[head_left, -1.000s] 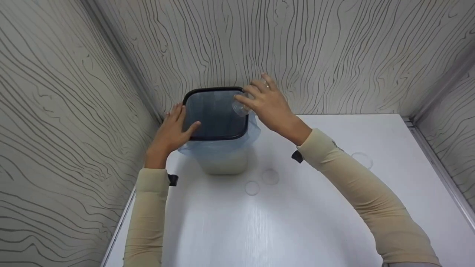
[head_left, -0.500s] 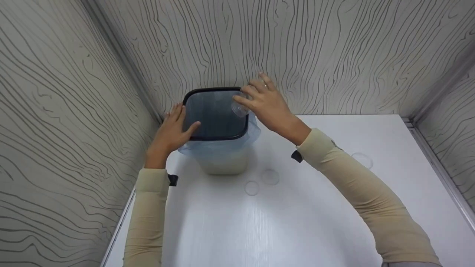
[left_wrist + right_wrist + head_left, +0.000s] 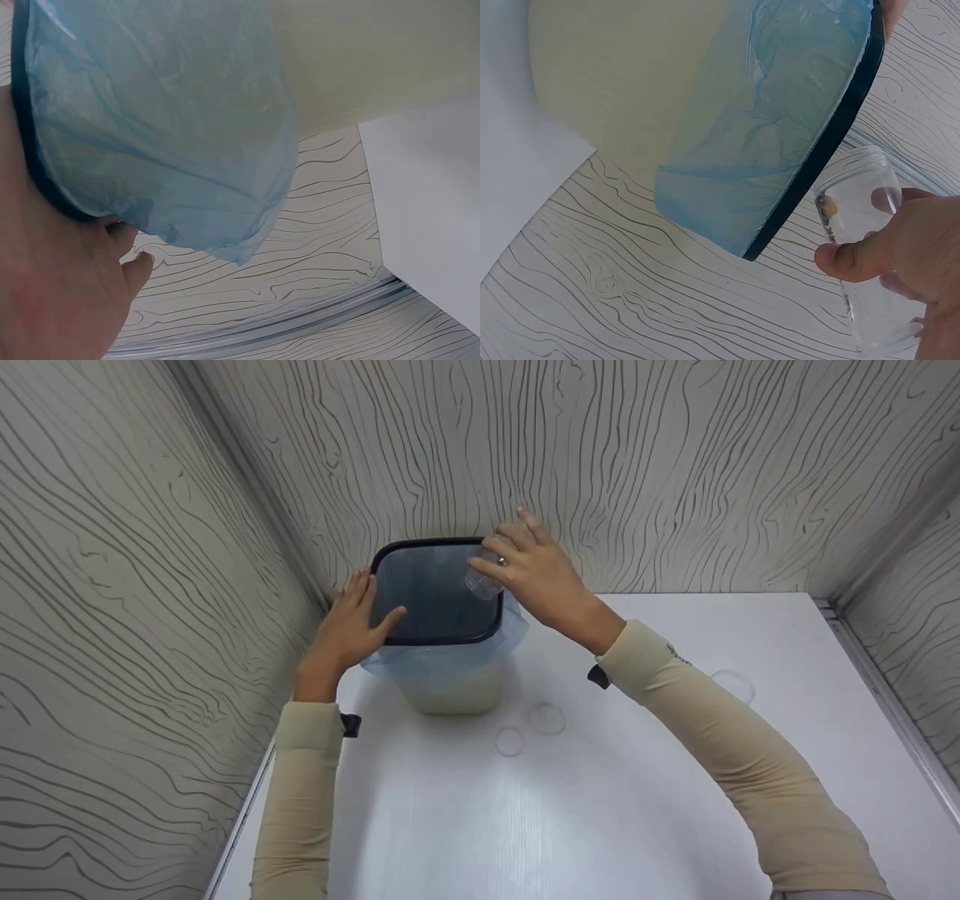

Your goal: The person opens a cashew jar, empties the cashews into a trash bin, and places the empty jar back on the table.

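Observation:
In the head view, a pale trash bin [image 3: 454, 694] stands against the back wall, lined with a blue plastic bag [image 3: 442, 664] under a black rim [image 3: 442, 641]. My left hand [image 3: 346, 619] rests on the bin's left rim, fingers straight along the outside and thumb over the opening. My right hand [image 3: 541, 574] holds a clear plastic jar [image 3: 482, 583] above the right rim. As the right wrist view shows, thumb and fingers wrap the jar [image 3: 862, 217]; its threaded mouth faces the bin's opening. Small dark and yellowish bits cling inside. The bin's inner bottom is hidden.
Two clear round rings or discs, one smaller [image 3: 510, 742] and one larger [image 3: 547, 719], lie on the white table [image 3: 465, 825] in front of the bin. Another round outline [image 3: 733, 686] lies beside the right sleeve. Wood-patterned panels [image 3: 637, 472] enclose the back and sides.
My right hand has shifted slightly left and turned with the jar, its fingers changing position a little. The left hand and the bin stay where they were.

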`<act>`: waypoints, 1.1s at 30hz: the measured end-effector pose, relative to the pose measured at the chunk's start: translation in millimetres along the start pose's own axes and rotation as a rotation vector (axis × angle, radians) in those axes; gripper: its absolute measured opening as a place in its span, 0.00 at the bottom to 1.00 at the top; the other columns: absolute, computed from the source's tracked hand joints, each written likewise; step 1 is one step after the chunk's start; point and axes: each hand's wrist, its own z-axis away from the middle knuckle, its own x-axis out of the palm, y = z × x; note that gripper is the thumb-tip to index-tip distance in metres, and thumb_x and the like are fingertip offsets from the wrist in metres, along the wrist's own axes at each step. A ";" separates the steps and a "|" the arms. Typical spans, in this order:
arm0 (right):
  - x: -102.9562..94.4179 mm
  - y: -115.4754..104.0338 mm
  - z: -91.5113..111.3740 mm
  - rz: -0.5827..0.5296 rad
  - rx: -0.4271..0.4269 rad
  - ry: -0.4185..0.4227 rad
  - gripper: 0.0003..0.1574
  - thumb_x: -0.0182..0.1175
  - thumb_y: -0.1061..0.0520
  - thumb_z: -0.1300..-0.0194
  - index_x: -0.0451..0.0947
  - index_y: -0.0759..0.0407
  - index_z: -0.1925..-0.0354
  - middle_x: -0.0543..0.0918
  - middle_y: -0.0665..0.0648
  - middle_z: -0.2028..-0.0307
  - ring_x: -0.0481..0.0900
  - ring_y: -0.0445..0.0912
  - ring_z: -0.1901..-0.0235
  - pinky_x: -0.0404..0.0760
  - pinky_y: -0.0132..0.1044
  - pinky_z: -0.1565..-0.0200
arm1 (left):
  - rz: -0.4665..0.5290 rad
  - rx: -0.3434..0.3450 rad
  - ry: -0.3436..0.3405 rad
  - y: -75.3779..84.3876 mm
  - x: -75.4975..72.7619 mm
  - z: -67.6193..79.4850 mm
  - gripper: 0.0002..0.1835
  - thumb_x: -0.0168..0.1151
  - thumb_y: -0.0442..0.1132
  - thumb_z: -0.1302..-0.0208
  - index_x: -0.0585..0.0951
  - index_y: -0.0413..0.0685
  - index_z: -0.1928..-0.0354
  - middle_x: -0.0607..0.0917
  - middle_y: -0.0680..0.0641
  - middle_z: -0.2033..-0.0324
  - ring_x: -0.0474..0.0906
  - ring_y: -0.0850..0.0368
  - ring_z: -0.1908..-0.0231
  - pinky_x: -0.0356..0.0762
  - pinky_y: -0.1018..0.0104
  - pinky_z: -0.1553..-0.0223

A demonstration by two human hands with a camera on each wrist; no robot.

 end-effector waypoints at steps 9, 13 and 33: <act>-0.9 -1.6 -1.2 0.039 -0.037 -0.027 0.38 0.72 0.65 0.32 0.77 0.41 0.29 0.79 0.55 0.33 0.70 0.55 0.27 0.55 0.59 0.17 | 0.003 0.005 -0.017 1.6 -2.2 1.6 0.52 0.41 0.73 0.20 0.42 0.42 0.14 0.38 0.41 0.13 0.33 0.43 0.13 0.33 0.45 0.14; -0.4 -1.9 -1.3 0.048 -0.052 -0.015 0.38 0.73 0.65 0.33 0.78 0.41 0.30 0.80 0.55 0.34 0.71 0.54 0.27 0.56 0.58 0.17 | 0.002 0.000 -0.022 3.2 -3.1 2.8 0.52 0.42 0.72 0.20 0.42 0.42 0.14 0.38 0.42 0.13 0.32 0.44 0.13 0.33 0.46 0.14; -4.9 -2.5 -6.3 0.085 -0.090 -0.059 0.36 0.72 0.63 0.30 0.77 0.40 0.29 0.79 0.54 0.32 0.68 0.54 0.26 0.49 0.57 0.15 | 0.018 0.011 0.005 3.1 -1.9 3.5 0.52 0.44 0.71 0.20 0.43 0.42 0.14 0.39 0.41 0.13 0.33 0.43 0.13 0.34 0.43 0.14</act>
